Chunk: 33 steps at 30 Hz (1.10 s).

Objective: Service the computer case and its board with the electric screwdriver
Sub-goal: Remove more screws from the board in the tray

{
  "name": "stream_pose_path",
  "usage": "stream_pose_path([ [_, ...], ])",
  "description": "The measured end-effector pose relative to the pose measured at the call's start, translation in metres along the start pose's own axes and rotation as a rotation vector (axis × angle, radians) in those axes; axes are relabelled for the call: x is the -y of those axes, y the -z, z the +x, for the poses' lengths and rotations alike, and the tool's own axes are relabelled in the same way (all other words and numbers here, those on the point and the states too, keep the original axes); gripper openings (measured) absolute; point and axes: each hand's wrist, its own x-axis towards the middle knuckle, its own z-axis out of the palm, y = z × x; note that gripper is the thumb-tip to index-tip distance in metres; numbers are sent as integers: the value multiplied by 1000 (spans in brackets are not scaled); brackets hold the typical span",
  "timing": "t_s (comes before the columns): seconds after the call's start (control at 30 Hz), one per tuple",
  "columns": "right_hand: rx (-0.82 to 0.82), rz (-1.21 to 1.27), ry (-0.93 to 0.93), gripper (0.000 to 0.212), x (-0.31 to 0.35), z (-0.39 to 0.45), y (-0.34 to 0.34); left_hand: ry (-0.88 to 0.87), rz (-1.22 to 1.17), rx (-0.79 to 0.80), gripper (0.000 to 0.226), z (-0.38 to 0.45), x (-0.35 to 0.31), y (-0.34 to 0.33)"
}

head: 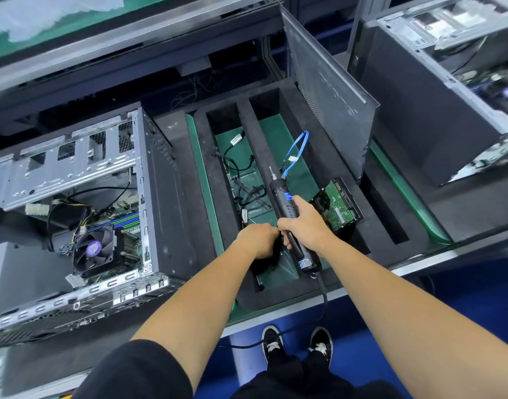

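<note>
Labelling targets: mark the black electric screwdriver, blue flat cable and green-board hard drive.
black electric screwdriver (282,197): head view, upper barrel above the hand.
blue flat cable (298,151): head view, loop's right strand.
green-board hard drive (339,207): head view, circuit board face.

Two hands (258,240) (301,226) are working over the bench. One electric screwdriver (287,205) is showing. Two open computer cases are standing by, one at left (157,180), one at right (436,110). One hard drive (340,207), one blue cable (297,152), one cooler fan (94,249) and one detached side panel (327,90) are lying in view.
</note>
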Motion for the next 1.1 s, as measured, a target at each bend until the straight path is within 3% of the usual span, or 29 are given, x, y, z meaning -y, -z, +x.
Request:
stream_pose_path([
  [0.17, -1, 1, -7, 31, -1, 0, -1, -4, -147, 43, 29, 8, -15, -13],
  [0.47, -6, -9, 3, 32, -2, 1, -1, 44, -364, -44, 28, 4, -14, -17],
  [0.77, -6, -20, 10, 31, -1, 0, -2, 165, -547, -154, 13, 1, -5, 7],
  [0.97, -17, -22, 15, 35, 1, -2, -3, 157, -478, -149, 11, 3, -2, 16],
  [1.1, -11, -13, 13, 36, 0, -1, -2, 229, 19, -27, 27, 2, -3, 17],
])
